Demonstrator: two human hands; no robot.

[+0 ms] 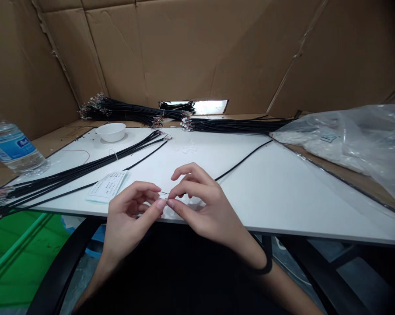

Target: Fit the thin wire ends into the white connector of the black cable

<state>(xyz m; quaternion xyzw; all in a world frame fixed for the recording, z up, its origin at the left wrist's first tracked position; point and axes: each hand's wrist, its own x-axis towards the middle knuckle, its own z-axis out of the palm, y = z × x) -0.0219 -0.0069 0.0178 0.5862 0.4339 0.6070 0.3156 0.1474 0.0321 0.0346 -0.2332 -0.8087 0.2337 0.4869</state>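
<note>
From my end, via head cam: L hand (131,214) has thumb + index nearly together on a small white connector (162,196), narrow pinch, other fingers curled. R hand (204,205) is right beside it, thumb + index tips closed on thin wire ends (166,200) at the connector; can't tell exactly if the wires are seated, too small. Connector's just above the near edge of the white table (298,192), approx. mid-view. A black cable (243,162) runs from behind R hand up to the clear plastic bag (344,135) on the R side. On L, a tied cable bundle (85,168) lies diagonally, w/ a printed label (108,187) near L hand, plus white bowl (111,132) behind and water bottle (13,144) far L, tilted in view. Small white pieces (189,149) sit beyond the hands; 2 more stacks, rear L stack (131,111) & rear R stack (230,126), lie along the cardboard wall (190,52).
</note>
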